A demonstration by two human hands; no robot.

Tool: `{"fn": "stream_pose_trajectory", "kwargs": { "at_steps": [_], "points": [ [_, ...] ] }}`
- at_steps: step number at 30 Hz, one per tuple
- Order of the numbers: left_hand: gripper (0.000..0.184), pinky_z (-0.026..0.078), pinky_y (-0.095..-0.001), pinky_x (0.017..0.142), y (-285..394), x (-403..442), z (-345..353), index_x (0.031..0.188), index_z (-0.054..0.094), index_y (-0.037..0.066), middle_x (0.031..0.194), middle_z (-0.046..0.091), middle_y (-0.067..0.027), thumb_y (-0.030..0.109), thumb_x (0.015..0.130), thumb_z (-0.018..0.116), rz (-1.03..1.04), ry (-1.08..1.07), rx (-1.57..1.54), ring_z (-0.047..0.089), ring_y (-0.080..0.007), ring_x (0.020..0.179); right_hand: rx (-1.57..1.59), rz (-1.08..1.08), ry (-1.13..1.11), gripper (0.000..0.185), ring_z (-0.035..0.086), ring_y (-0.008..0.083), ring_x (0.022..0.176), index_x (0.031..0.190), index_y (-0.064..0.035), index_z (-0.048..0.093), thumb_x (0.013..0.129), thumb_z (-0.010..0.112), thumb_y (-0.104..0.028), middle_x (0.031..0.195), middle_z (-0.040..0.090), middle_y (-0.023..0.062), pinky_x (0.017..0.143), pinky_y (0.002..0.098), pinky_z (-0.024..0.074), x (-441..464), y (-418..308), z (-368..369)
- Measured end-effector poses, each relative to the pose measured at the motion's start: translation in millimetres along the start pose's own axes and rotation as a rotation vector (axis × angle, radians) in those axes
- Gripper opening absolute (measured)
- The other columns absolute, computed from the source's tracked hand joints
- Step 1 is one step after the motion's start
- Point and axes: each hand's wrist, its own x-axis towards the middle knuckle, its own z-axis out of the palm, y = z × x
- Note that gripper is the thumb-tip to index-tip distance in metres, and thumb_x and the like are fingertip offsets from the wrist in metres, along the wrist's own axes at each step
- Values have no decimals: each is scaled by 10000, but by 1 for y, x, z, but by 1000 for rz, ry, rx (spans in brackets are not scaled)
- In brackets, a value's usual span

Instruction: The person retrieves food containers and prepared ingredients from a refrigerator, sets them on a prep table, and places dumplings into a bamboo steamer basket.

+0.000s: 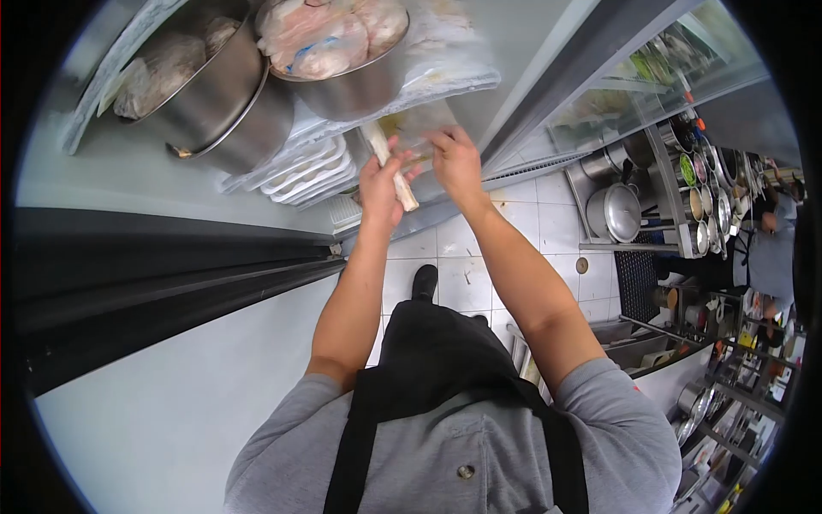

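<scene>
My left hand [383, 187] is wrapped round a long pale stick-like item [400, 190], with one end sticking out below my fingers. To its right, my right hand [455, 161] has its fingers bent together at a clear plastic sheet or bag [417, 128]; what the fingertips hold is too blurred to tell. Both hands are at the lower shelf of an open cold cabinet. Stacked white trays [310, 171] lie left of my hands. Above them stands a metal pot [353, 92] of bagged pale meat [330, 38].
Further metal pots [214, 98] stand at the upper left. The open cabinet door [171, 368] is at the left. On the right are a rack with a lidded pot [613, 212], small food containers, and another person [771, 248] in an apron. White floor tiles [462, 236] show below.
</scene>
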Motion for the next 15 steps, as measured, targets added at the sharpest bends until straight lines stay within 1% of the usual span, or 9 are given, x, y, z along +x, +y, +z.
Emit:
{"fn": "stream_pose_trajectory", "kwargs": {
  "at_steps": [2,3,4,5,6,8,12,14,15],
  "points": [
    [458,593,-367,837,-1,0,0,1417,458,-25,1322,547,-96,38,977,567,43,52,5,587,-205,1141,-46,-21,-203,298,644,301,993,1080,-169,755,803,704,-70,1087,660,97,846,426,542,4,6,2],
    [432,576,-341,826,0,-2,2,1399,488,-18,1323,579,-73,50,980,569,91,109,10,587,-184,1137,-49,-17,-199,298,644,301,993,1080,-169,755,803,704,-70,1087,660,97,846,426,542,5,2,-2],
    [432,576,-341,826,1,-4,0,1399,488,-18,1323,579,-73,50,980,569,89,106,11,587,-184,1137,-162,-74,-190,381,617,312,1066,1174,-129,703,793,726,-110,1132,647,110,893,438,521,6,-2,-6],
    [448,575,-328,798,4,-7,-2,1407,473,-29,1389,532,-85,42,974,563,101,105,-4,568,-181,1148,-273,-134,-180,497,591,324,1139,1267,-88,652,783,748,-150,1178,634,124,940,450,499,10,-6,-10],
    [464,575,-314,771,6,-10,-5,1416,458,-40,1455,485,-97,34,968,557,112,106,-18,549,-178,1159,-272,-134,-179,497,591,324,1139,1267,-88,652,783,748,-150,1178,634,124,940,450,499,14,-10,-12],
    [474,551,-285,727,9,-13,-8,1423,454,-36,1451,502,-81,43,968,562,117,107,41,541,-161,1147,-468,-59,-191,591,550,361,1198,1299,3,595,774,784,-192,1234,612,164,1005,472,465,19,-15,-13],
    [473,542,-267,681,7,-8,-19,1424,477,-24,1388,538,-95,48,967,569,98,78,12,547,-143,1103,-492,54,-336,738,547,377,1245,1406,66,457,799,759,-224,1296,595,223,1037,456,462,37,18,12],
    [471,536,-259,662,9,-8,-20,1423,486,-22,1370,545,-100,48,965,570,77,77,2,551,-138,1088,-394,234,-737,719,545,441,1254,1434,62,435,828,715,-205,1338,575,268,1041,452,470,62,33,14],
    [462,526,-242,642,12,-9,-16,1420,490,-13,1352,549,-93,54,970,570,110,75,62,552,-126,1043,-397,228,-743,719,545,441,1254,1434,62,435,828,715,-205,1338,575,268,1041,452,470,75,28,12]
  ]
}}
